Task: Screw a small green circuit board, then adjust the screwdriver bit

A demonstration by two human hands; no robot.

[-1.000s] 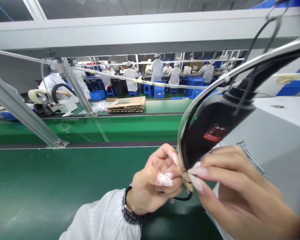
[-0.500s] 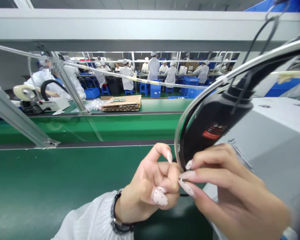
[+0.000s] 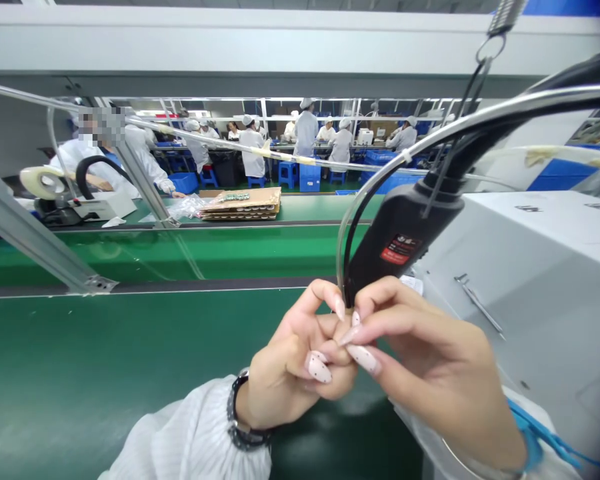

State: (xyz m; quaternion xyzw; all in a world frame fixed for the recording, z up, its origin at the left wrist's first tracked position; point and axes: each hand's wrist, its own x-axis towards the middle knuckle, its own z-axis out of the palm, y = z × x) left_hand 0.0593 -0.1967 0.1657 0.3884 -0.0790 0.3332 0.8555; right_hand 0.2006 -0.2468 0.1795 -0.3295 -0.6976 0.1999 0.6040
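Observation:
My left hand [image 3: 310,353] has its fingers curled in, palm toward me, with the index finger bent above the others. My right hand [image 3: 425,360] pinches with thumb and fingertips against the left fingers; whatever lies in that pinch is too small or hidden. Right behind both hands hangs a black electric screwdriver [image 3: 405,233], tilted, with a red label. Its lower end disappears behind the fingers, so I cannot tell whether either hand grips it. A clear tube [image 3: 341,247] and a black cable run down beside it to the same spot.
Below lies a green work surface [image 3: 105,360]. A white box-shaped machine [image 3: 545,267] with a metal latch stands at the right. Beyond the green belt are stacked cardboard sheets [image 3: 243,207] and a tape dispenser [image 3: 55,197]. A metal post [image 3: 45,233] slants at the left; co-workers sit behind.
The screwdriver and its tube have shifted left in view. My right hand has moved left and closer against my left fingers, which stay curled.

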